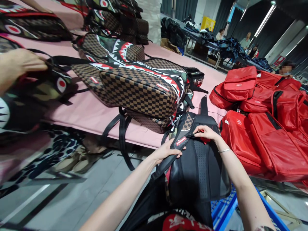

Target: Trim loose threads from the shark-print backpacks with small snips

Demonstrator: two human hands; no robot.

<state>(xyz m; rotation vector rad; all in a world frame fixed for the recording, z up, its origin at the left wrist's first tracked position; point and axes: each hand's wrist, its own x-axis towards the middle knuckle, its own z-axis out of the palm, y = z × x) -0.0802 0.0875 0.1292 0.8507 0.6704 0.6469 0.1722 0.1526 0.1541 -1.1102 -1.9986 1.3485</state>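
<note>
A black backpack (192, 173) rests against my body at the table's front edge, its padded back panel facing up. My left hand (169, 151) is closed round one of its shoulder straps (166, 165), beside a red and white label (181, 141). Pinched in my right hand (206, 133) is a slim dark tool with a bit of red, apparently thread snips (196, 132). Its tip is close to the strap just above the label; I cannot tell whether they touch. Part of the bag's checkered, camouflage-patterned side shows beyond the strap.
Checkered shark-mouth backpacks (141, 89) lie stacked on the pink table (96, 118). Red bags (267, 138) are heaped to the right. Another person's hand (21, 65) grips a bag at far left. A blue crate (223, 205) stands on the floor below right.
</note>
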